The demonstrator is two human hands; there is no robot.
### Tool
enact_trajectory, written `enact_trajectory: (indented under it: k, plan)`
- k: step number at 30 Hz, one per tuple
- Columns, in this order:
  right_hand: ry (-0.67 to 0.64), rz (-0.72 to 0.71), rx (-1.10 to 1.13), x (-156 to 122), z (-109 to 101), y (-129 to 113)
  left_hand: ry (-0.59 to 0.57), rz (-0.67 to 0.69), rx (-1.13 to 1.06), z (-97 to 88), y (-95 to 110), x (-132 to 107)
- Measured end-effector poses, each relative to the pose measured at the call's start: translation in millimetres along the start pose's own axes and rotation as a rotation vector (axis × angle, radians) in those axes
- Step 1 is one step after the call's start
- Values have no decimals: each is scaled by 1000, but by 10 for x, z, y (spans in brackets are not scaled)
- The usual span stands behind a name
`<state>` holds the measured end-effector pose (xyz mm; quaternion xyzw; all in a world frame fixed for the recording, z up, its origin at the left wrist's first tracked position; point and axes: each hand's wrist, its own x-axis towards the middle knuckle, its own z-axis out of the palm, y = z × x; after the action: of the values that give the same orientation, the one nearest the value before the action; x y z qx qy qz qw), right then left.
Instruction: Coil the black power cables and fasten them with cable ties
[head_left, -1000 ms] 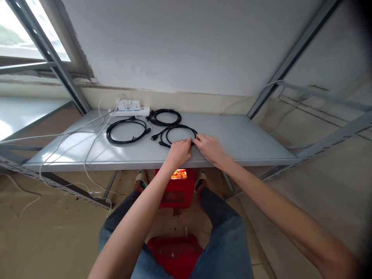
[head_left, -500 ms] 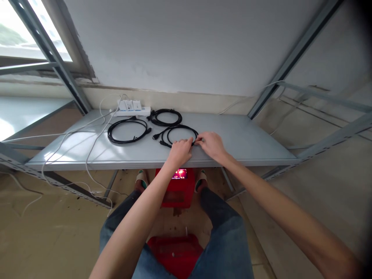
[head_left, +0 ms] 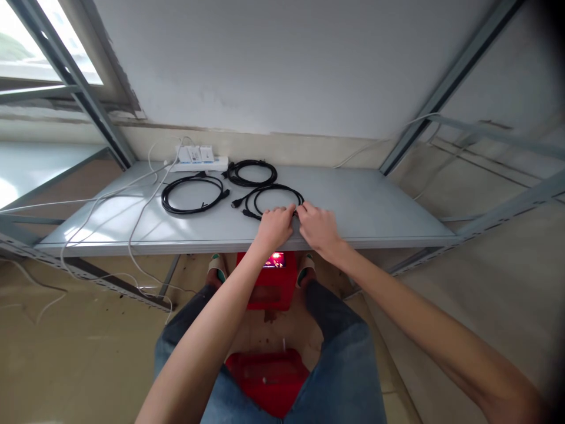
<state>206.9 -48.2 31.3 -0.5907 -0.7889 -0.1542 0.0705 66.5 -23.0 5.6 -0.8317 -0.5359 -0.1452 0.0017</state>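
Note:
A black cable point(head_left: 282, 187) lies in a loose coil near the front of the grey metal shelf, its two plug ends pointing left. At the coil's front right, my left hand point(head_left: 277, 226) is closed on it. Just beside, the fingers of my right hand point(head_left: 318, 227) are closed on the same stretch, the fingertips of both hands almost meeting. What exactly sits between the fingertips is hidden. Two more coiled black cables rest close by: one coil point(head_left: 192, 210) at the left, another coil point(head_left: 253, 184) behind.
The shelf point(head_left: 366, 203) stands against a white wall. A white power strip point(head_left: 198, 166) with chargers is at its back left, and white cords point(head_left: 140, 221) hang over the front edge. Below, a red stool point(head_left: 269, 291) holds a lit phone point(head_left: 274, 260). Uprights point(head_left: 445, 88) flank the shelf.
My right hand has turned and its fingers have curled in closer to my left hand. The cable coil stays in about the same place.

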Motion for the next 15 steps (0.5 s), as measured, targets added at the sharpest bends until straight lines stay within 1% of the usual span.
enact_trajectory:
  k: [6, 11, 13, 15]
  plan:
    - [5, 213, 291, 144, 0, 105, -6, -1, 7, 1, 0, -5]
    - [17, 352, 601, 222, 108, 188, -1, 9, 13, 7, 0, -2]
    - [-2, 420, 742, 245, 153, 204, -9, 4, 9, 15, -4, 7]
    - [-47, 495, 921, 262, 164, 202, -14, 5, 3, 22, -10, 15]
